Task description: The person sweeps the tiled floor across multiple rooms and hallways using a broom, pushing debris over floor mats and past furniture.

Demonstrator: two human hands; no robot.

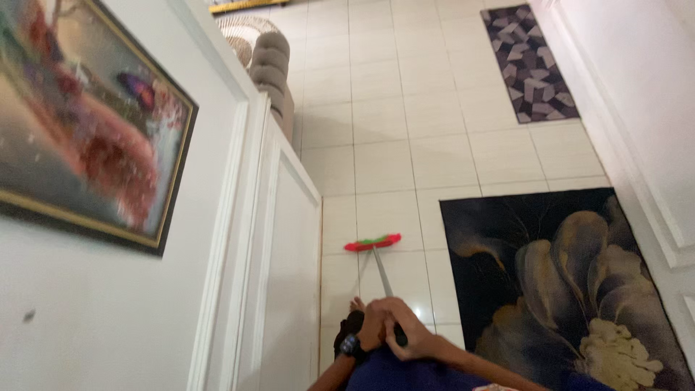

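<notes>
Both my hands grip the metal handle [381, 274] of a broom at the bottom centre. My left hand [371, 324], with a black watch on its wrist, wraps the handle next to my right hand [405, 329]. The handle runs forward to a red broom head [372, 242] with a green trim, which rests on the white floor tiles [384, 130] close to the white door [286, 261].
A dark rug with a large golden flower [565, 282] lies to the right of the broom. A purple patterned mat [527, 61] lies farther ahead. A grey cushioned seat [272, 72] stands behind the door. A framed picture [87, 123] hangs on the left wall.
</notes>
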